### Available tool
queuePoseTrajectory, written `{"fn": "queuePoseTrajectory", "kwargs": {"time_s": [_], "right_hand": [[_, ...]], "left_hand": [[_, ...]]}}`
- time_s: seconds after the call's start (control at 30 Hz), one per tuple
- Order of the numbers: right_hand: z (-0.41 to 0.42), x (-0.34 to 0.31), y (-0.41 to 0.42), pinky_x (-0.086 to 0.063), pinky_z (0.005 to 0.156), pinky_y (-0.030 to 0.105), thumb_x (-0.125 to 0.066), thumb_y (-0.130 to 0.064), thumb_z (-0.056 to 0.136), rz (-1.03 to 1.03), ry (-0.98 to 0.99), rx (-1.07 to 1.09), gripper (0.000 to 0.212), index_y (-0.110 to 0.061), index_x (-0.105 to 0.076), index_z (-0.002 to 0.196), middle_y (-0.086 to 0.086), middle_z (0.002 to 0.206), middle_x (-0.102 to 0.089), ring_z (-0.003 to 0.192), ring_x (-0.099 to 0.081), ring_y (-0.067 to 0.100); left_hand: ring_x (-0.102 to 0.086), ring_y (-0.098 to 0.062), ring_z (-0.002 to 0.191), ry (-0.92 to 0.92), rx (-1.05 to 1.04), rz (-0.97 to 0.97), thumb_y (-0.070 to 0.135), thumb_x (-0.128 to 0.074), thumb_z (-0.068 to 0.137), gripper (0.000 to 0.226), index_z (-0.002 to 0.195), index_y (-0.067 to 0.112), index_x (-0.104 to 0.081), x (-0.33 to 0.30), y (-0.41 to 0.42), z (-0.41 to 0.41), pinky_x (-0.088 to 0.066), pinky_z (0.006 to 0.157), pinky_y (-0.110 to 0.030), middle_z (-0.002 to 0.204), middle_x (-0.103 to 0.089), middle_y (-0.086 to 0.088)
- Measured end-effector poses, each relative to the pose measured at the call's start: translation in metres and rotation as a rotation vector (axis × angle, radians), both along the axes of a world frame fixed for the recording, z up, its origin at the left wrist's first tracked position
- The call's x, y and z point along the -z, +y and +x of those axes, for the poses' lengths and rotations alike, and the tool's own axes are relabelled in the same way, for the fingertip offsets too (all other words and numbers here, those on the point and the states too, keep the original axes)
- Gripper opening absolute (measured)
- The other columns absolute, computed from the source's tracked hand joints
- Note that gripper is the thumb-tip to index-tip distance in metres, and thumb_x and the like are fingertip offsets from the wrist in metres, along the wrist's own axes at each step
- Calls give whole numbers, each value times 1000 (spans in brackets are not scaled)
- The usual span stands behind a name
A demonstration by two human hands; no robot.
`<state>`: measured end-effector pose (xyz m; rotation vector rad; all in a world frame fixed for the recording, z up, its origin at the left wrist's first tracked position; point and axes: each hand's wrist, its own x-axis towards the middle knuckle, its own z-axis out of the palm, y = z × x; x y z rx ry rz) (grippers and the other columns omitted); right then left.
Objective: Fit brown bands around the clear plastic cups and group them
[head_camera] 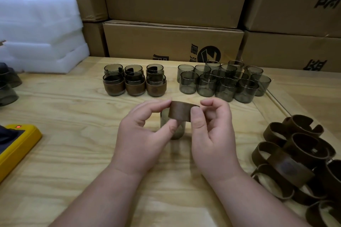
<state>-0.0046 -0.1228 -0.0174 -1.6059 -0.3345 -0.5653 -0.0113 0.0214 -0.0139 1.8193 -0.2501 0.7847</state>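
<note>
Pinching brown band [181, 113] with fingers of both hands, left hand [142, 134], right hand [212, 131], just above cup [172, 131] at tabletop [73, 153] centre. Risk: band tilts, snags rim, tips cup. Keep it level.

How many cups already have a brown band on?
6 banded cups, in two rows of three, left of the bare cups. The back row's bands are mostly hidden.

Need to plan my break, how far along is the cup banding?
Done: six banded cups grouped at back. In hand: left hand and right hand pinch one band over a bare cup. Left: a cluster of bare cups and a band pile.
</note>
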Motion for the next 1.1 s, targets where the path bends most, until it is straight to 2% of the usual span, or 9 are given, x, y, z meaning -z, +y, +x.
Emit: {"fn": "queuePoseTrajectory", "kwargs": {"time_s": [0.13,0.33,0.43,0.5,0.67,0.77,0.87,0.97,1.1], "right_hand": [[1,-3,-2,-51,76,16,-55,-54,92,21,-5,8,25,-35,-56,108,-13,96,-70,92,-69,6],[-2,-3,1,-48,89,9,-55,-40,97,-14,6,-64,28,-47,-59,124,-33,119,-67,115,-63,-6],[-3,-1,2,-49,98,17,-62,-22,91,-111,-20,-39,48,-46,-55,132,-23,126,-66,122,-61,0],[-3,0,2,-51,98,21,-67,-21,87,-169,-40,-24,53,-34,-58,137,-14,129,-65,121,-62,6],[-5,-2,3,-47,94,18,-78,-24,78,-261,-70,-34,64,-23,-59,139,-8,126,-66,114,-62,11],[-6,-3,3,-47,88,15,-77,-40,75,-238,-52,1,56,-28,-65,128,-13,114,-68,106,-63,9],[-3,-3,1,-52,81,25,-72,-52,70,-104,82,36,52,-30,-68,117,-11,106,-71,99,-65,12],[4,-1,-5,-52,74,24,-79,-46,78,19,180,93,40,-30,-71,113,-7,98,-73,91,-66,10],[9,-1,-9,-51,77,20,-80,-37,85,99,222,130,26,-28,-72,108,-7,97,-74,90,-66,11]], "left_hand": [[-65,2,89,21,3,-62,30,-88,63,37,94,37,-69,1,-3,0,-43,83,-7,90,-73,20],[-66,1,88,59,4,-182,56,-81,59,37,84,34,-65,-1,-2,1,-51,85,-23,90,-71,25],[-69,-9,84,119,-24,-252,61,-77,63,32,77,33,-68,0,1,1,-54,87,-34,83,-74,13],[-70,-22,83,136,-22,-286,62,-75,66,35,74,29,-67,1,2,1,-55,84,-40,80,-74,-1],[-57,-6,65,150,-31,-325,63,-67,74,47,65,18,-56,-1,3,2,-46,66,-14,65,-65,0],[-58,3,69,165,11,-331,53,-51,94,48,71,13,-63,2,2,5,-44,67,-10,70,-67,12],[-66,-2,97,248,31,-320,45,-32,99,48,89,25,-75,7,3,9,-45,80,-10,94,-76,17],[-66,-1,112,297,98,-295,39,-33,96,45,109,26,-74,8,1,10,-43,85,-5,111,-76,14],[-65,3,114,303,156,-272,39,-41,94,40,117,28,-72,5,-2,6,-44,88,-5,115,-75,14]]}}
